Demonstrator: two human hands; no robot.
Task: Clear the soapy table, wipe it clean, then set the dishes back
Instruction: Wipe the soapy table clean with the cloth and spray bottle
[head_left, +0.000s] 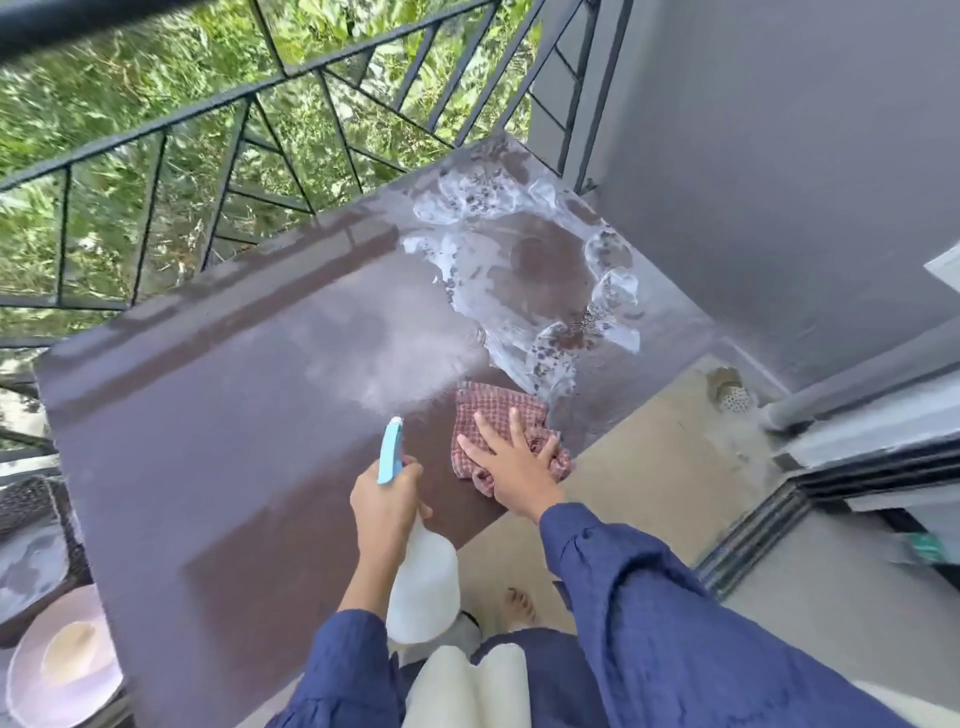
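Over the table (208, 441), left hand (382, 512) grips spray bottle (423, 587); right hand (511, 462) presses cloth (493, 410).

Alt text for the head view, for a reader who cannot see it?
A person's left hand grips a white spray bottle with a blue nozzle, misting a brown tabletop, while the right hand presses a red checked cloth flat. White soap foam rings the far right corner.

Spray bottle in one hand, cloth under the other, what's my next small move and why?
Probably slide the cloth under the right hand forward into the suds: they lie beyond it, and mist from the spray bottle has wet the table.
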